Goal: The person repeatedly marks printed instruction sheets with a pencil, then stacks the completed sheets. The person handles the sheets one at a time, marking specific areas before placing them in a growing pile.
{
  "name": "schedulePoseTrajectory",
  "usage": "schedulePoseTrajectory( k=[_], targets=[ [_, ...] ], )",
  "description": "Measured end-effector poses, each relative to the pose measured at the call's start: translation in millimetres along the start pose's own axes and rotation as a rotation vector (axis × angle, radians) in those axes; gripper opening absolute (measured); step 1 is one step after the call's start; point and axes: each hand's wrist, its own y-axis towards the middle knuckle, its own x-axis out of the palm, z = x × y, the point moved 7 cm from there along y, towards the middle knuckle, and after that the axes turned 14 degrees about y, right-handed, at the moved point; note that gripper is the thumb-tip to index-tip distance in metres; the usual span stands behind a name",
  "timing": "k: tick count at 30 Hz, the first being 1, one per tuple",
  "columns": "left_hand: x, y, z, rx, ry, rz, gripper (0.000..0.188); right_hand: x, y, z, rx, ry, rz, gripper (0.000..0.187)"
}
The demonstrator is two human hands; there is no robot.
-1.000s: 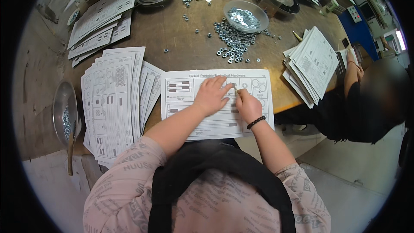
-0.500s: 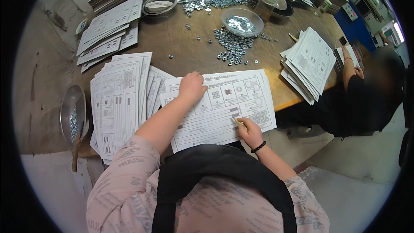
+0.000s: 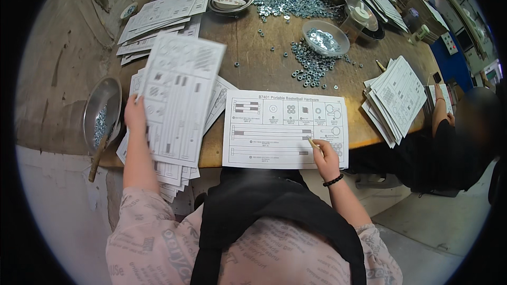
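At the left, my left hand (image 3: 135, 114) grips the edge of a white printed sheet (image 3: 185, 108) with line drawings of hardware. This sheet is slightly blurred and tilted over a loose pile of similar sheets (image 3: 168, 171). Flat in front of me at the table's edge lies another printed sheet (image 3: 274, 148). Over its right part, my right hand (image 3: 326, 161) pinches a thin, pale, pen-like stick (image 3: 315, 144), its tip at the sheet's printed rows. Fingers cover part of the drawings there.
Loose nuts (image 3: 311, 68) spread beyond the sheet, beside a clear bowl of washers (image 3: 326, 39). A larger heap of metal parts (image 3: 296, 0) lies farther back. Stacked sheets (image 3: 396, 95) stand right, near another person's arm (image 3: 439, 103). A metal bowl (image 3: 103, 100) sits at far left.
My left hand has moved left from the sheets in front of me, now carrying one over the left pile. The sheet beneath is uncovered. My right hand still holds the stick; the view has shifted.
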Motion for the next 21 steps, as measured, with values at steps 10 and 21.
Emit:
schedulePoseTrajectory(
  k=[10,21],
  targets=[
    [57.3,-126.2,205.7,0.695,-0.249,-0.058,0.045,9.9,70.0,-3.8,0.074,-0.290,0.060,0.018],
    [93.6,-269.7,354.1,1.287,-0.193,-0.244,0.059,34.0,101.1,-3.3,-0.007,-0.627,0.021,0.017]
  ],
)
